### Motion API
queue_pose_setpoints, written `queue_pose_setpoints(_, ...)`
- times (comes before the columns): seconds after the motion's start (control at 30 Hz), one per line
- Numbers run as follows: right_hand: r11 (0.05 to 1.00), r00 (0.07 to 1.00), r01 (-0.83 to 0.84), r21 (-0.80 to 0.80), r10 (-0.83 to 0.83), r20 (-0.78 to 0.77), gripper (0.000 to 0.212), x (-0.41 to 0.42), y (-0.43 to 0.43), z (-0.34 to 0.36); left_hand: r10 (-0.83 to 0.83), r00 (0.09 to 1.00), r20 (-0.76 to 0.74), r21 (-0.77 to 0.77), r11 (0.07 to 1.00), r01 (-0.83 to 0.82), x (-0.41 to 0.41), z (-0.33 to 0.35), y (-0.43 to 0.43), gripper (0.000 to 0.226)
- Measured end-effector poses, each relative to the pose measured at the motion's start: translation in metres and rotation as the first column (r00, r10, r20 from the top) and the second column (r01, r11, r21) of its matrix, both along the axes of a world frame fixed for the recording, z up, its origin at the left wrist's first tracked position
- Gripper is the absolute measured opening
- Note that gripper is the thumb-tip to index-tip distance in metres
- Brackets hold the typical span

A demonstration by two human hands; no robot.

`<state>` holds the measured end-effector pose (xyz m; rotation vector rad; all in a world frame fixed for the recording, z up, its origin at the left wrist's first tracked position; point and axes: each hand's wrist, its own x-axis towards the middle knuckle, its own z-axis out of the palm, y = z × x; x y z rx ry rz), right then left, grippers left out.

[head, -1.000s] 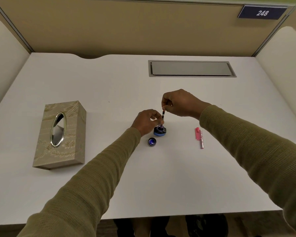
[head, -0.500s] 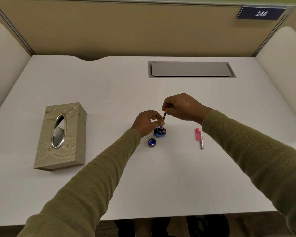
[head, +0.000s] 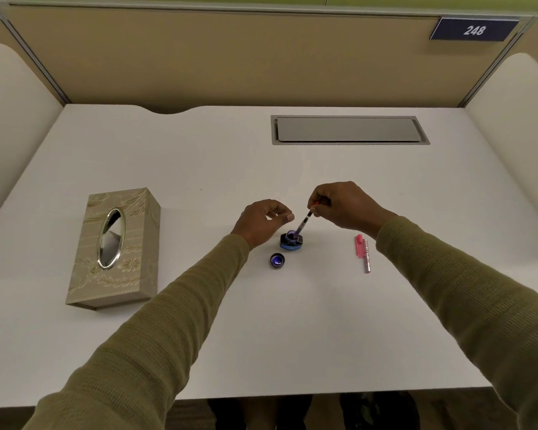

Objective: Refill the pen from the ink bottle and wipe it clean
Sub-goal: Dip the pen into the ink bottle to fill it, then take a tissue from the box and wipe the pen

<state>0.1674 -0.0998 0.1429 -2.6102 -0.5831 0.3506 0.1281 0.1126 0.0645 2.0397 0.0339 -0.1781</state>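
On the white counter (head: 292, 321) the open ink bottle (head: 291, 241) stands about centre, its cap (head: 277, 261) lying mouth-up just beside it, toward the person & slightly left. The right hand (head: 343, 209) has its grip pinched on the upper end of the pen section (head: 303, 224), a thin dark piece w/ an orange-red tip showing at the fingers; it's tilted, top leaning right, lower end at the bottle mouth. Whether the tip is actually in the ink is hard to tell at this res. The left hand (head: 263, 221) is just left of the bottle, fingers curled w/ thumb & forefinger close together but nothing visibly between them; grip looks released, not touching the bottle as far as the view shows. To the right, apart from the bottle, two pink pen parts (head: 363, 252) lie side by side, parallel, pointing roughly toward the person: a shorter plain pink one & a longer one w/ a silvery pattern. Well to the left sits a beige tissue box (head: 115, 246) w/ an oval metal-rimmed opening, white tissue visible inside. At the back of the counter is a grey recessed cable hatch (head: 348, 130); on the partition top right, a dark plate (head: 474, 30) reads 248. Both arms wear olive knit sleeves (head: 174, 321).
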Motion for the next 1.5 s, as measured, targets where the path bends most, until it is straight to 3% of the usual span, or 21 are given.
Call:
queue_pose_setpoints(0.23,0.995,0.997,0.076,0.068,-0.073,-0.040,0.010,-0.003,-0.006,-0.004,0.017,1.000,-0.017,-0.019,1.000,-0.018,-0.003,0.002,0.002,0.013)
queue_pose_setpoints(0.5,0.927,0.940,0.307,0.215,-0.259,-0.222,0.010,-0.015,-0.025,-0.017,0.045,0.997,-0.068,-0.066,0.997,-0.050,-0.006,0.003,0.002,0.015)
queue_pose_setpoints(1.07,0.877,0.903,0.402,0.264,-0.331,-0.276,0.009,-0.026,-0.029,-0.030,0.243,0.964,0.105,0.121,0.959,-0.255,-0.060,0.019,0.058,0.009)
queue_pose_setpoints(1.27,0.873,0.899,0.410,0.265,-0.337,-0.281,0.011,-0.030,-0.027,-0.032,0.387,0.843,0.372,0.226,0.843,-0.487,-0.084,0.040,0.120,0.005)
queue_pose_setpoints(1.5,0.877,0.904,0.399,0.267,-0.328,-0.274,0.010,-0.031,-0.025,-0.035,0.470,0.784,0.406,0.543,0.565,-0.620,-0.103,0.043,0.203,0.013)
